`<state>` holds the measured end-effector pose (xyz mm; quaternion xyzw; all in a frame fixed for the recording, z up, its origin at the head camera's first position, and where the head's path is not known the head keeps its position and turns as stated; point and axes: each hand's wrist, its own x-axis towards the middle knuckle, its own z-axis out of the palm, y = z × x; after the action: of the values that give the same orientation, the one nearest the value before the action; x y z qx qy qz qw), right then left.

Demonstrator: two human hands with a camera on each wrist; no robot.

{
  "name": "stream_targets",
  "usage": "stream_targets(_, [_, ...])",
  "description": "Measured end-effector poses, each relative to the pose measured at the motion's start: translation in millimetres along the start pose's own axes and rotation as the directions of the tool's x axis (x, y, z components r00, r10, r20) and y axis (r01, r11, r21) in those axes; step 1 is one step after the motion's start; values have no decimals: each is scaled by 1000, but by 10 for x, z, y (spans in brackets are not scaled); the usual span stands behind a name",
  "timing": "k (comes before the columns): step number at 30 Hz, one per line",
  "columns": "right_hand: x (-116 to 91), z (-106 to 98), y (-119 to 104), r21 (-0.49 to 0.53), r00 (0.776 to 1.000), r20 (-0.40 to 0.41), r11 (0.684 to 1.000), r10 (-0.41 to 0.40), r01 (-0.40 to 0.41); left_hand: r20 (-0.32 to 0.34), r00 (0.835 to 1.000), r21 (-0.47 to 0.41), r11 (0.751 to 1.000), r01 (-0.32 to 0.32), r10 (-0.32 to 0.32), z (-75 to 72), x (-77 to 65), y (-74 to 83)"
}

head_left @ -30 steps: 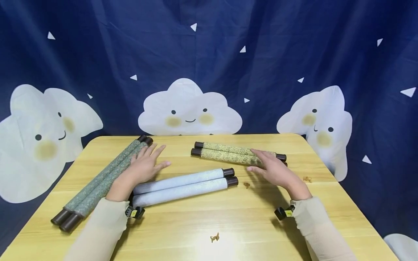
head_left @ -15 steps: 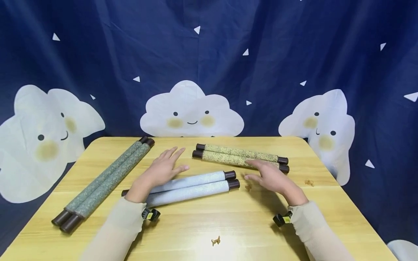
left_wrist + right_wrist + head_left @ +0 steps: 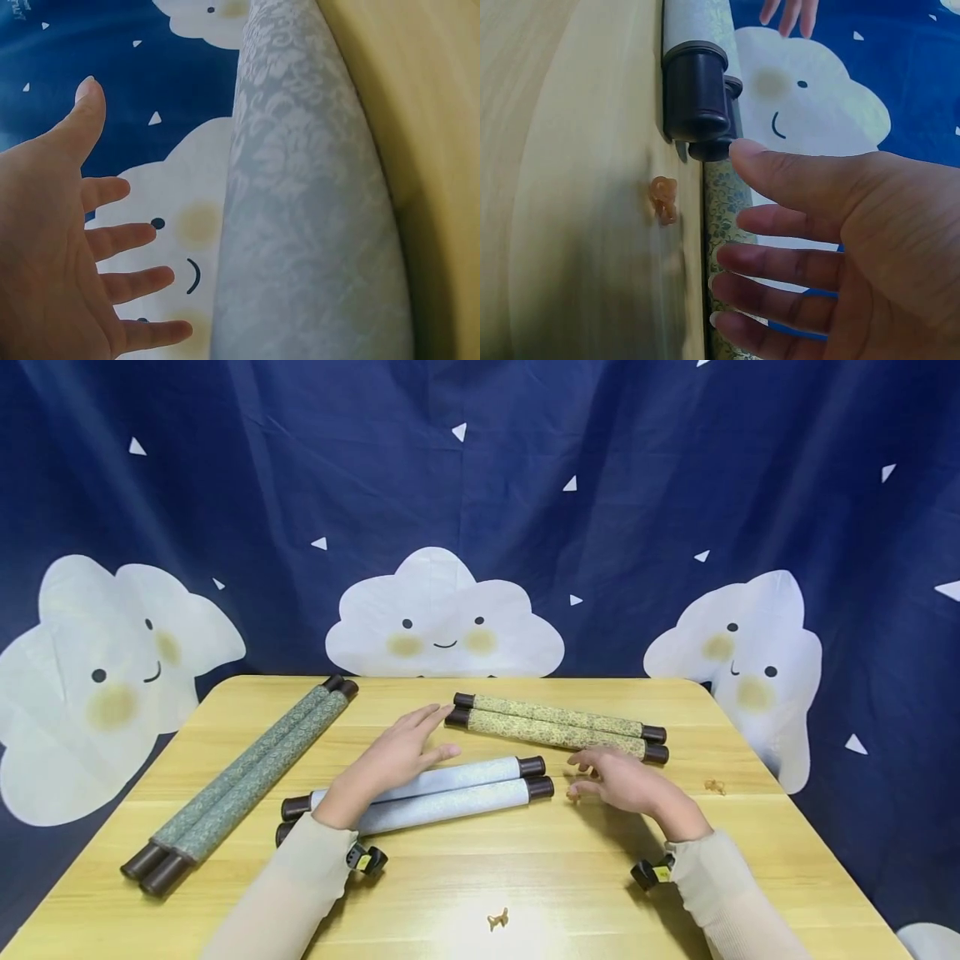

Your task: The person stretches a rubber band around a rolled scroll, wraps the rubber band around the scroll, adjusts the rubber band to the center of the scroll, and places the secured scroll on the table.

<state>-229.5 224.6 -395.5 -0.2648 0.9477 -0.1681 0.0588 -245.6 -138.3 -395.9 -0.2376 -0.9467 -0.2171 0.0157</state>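
Note:
A rolled light blue scroll (image 3: 450, 806) with dark end knobs lies mid-table, its two rolls side by side. My left hand (image 3: 397, 762) is over its far side, fingers spread and holding nothing. In the left wrist view the scroll's floral-patterned roll (image 3: 300, 187) runs beside the fingers. To the right of that scroll is my right hand (image 3: 633, 787), fingers loosely bent with nothing between them. Just by its fingertips is a small amber-brown clip-like piece (image 3: 664, 199), seen in the right wrist view. Behind the right hand lies a rolled yellow patterned scroll (image 3: 555, 727).
A longer rolled green scroll (image 3: 247, 781) lies slanted along the table's left side. Other small amber-brown pieces lie at the front, one piece (image 3: 498, 919), and at the right, another piece (image 3: 715, 787). A dark blue cloud-print curtain (image 3: 510, 510) hangs behind the table (image 3: 600, 893).
My left hand has moved right, from beside the green scroll to over the light blue one. The right hand has drawn nearer, off the yellow scroll, and its fingers have bent more.

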Motion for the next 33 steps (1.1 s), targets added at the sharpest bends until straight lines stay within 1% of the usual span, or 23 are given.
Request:
stream_targets(8, [11,53,-9,4,999,24,999,-41,41,6,999,-32,999,-41,41,48,15,91])
stream_targets(11, [8,86,1,-12,998,43,998,-54,55,21,999,-38,998,-41,42,75,11,120])
stream_targets(14, [6,116,2,-22,997,58,999,-49,50,26,999,-43,998,-43,44,105,0,140])
stream_targets(20, [11,150,-34,-27,997,64,998,-50,52,21,998,-53,997,-51,52,173,-24,165])
stream_targets(25, [9,168,-58,-53,996,62,996,-67,71,41,997,-59,997,-57,59,234,-31,206])
stream_targets(29, [23,168,-62,-56,996,38,995,-80,82,50,997,-93,994,-52,57,249,-16,259])
stream_targets(33, [54,155,-66,-54,994,-28,993,-110,108,32,997,-131,989,-64,68,263,7,304])
